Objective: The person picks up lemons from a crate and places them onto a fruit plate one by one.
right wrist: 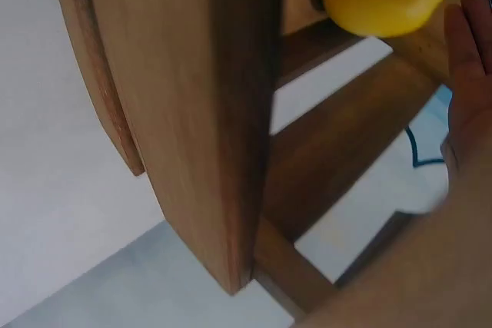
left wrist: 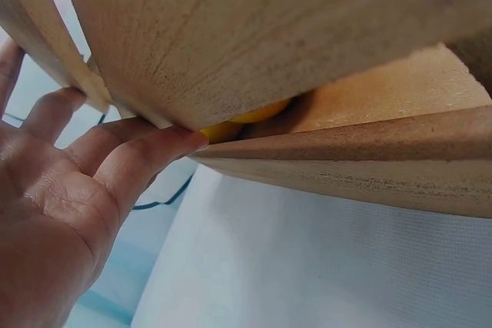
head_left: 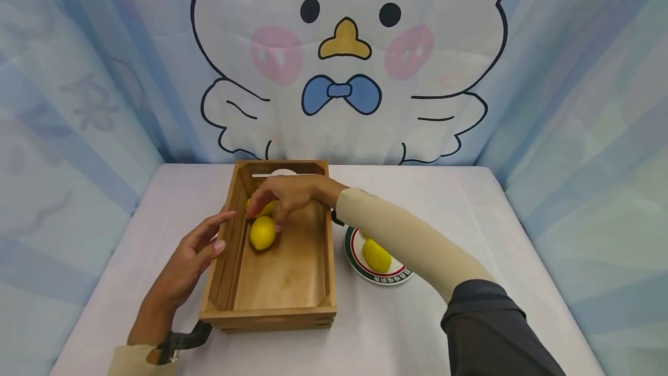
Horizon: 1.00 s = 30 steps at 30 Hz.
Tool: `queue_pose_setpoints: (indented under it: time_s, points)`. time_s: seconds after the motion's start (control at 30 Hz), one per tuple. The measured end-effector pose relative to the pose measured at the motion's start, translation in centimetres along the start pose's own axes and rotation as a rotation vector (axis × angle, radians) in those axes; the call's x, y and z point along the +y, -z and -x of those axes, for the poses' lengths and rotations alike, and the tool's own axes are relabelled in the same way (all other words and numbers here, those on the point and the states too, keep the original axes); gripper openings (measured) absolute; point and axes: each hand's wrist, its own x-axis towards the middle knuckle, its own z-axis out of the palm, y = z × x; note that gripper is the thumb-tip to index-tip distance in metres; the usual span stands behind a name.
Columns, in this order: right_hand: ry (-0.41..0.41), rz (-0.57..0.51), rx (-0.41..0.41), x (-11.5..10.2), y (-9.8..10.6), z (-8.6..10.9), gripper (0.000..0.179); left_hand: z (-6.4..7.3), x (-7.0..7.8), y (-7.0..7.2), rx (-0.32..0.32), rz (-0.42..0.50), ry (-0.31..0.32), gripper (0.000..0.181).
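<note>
Two lemons (head_left: pixel 262 233) inside the crate (head_left: pixel 268 315); I see the left hand (head_left: pixel 188 257), fingers extended, touching crate's left wall; right hand (head_left: pixel 286 195) over the far lemon (head_left: pixel 268 209), grip I cannot tell; plate (head_left: pixel 383 280) right of crate.

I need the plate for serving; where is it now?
In the head view, the green-banded plate sits on the white table just right of the wooden crate, partly hidden by the right arm's beige sleeve.

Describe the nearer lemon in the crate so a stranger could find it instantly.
Start with the wooden crate. Inside, toward its left side, the nearer lemon lies beside the right hand. It shows almost whole, while the rear lemon is partly covered by that hand.
</note>
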Motion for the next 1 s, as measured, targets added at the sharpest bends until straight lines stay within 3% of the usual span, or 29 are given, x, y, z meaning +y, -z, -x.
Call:
queue_pose_setpoints:
  time_s: [0.17, 0.5, 0.8, 1.0]
  points:
    - [-0.029, 0.119, -0.021, 0.1, -0.6, -0.5, 0.062, -0.1, -0.1, 0.0, 0.0, 0.008, 0.006, 0.055]
    - [-0.083, 0.26, -0.048, -0.1, -0.9, -1.3, 0.061, 0.0, 0.0, 0.0, 0.007, -0.01, 0.004, 0.056]
    - [-0.063, 0.2, -0.067, 0.7, -1.2, -1.3, 0.052, -0.1, -0.1, -0.1, 0.017, -0.025, -0.001, 0.056]
    - [-0.143, 0.264, -0.1, 0.4, -1.4, -1.1, 0.052, -0.1, 0.0, -0.2, 0.017, -0.018, 0.009, 0.056]
